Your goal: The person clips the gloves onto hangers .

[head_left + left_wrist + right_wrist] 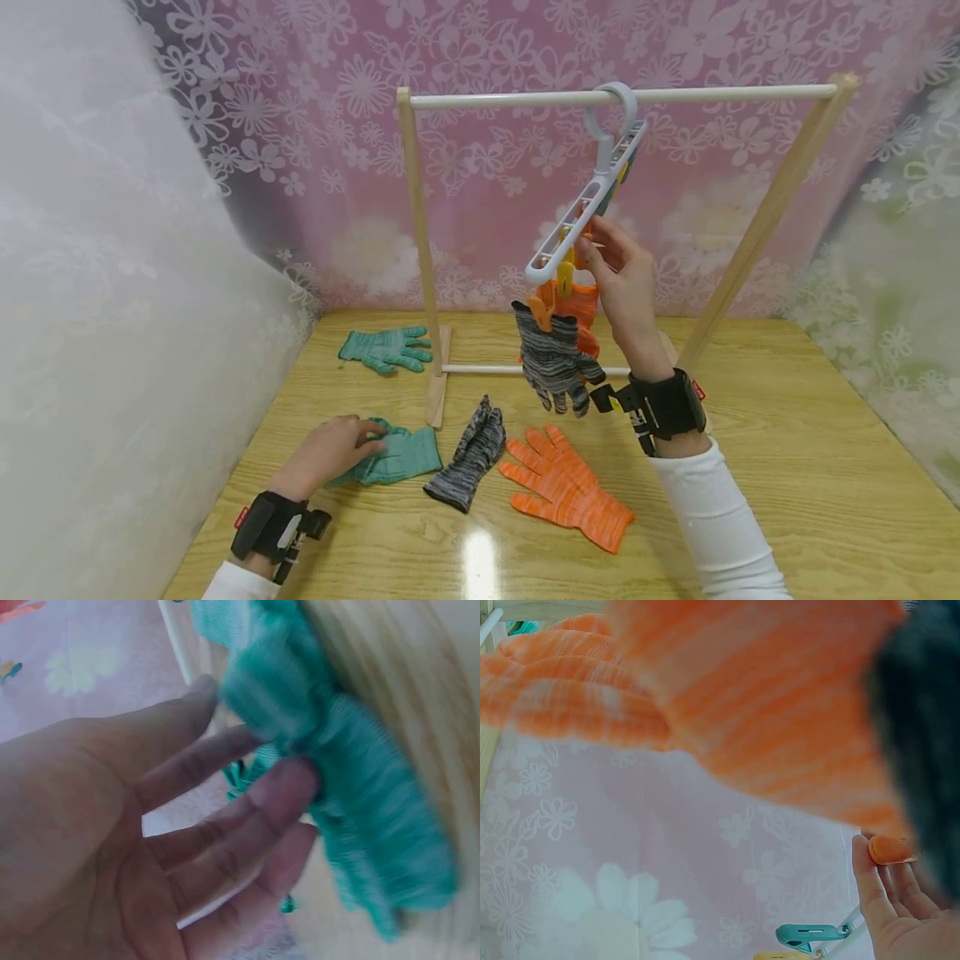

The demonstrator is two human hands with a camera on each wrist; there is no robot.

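Observation:
In the head view a pale grey clip hanger hangs by its hook, tilted toward me. My right hand pinches an orange clothespin on its underside. An orange striped glove hangs from the hanger, with a grey-black knit glove clipped in front of it. On the table my left hand touches a green glove with loosely bent fingers. The left wrist view shows the fingers against the bunched green fabric, the thumb apart from them.
A white rod on wooden posts carries the hanger. Another grey-black glove and an orange glove lie in front. A second green glove lies by the left post. A teal clothespin shows on the hanger.

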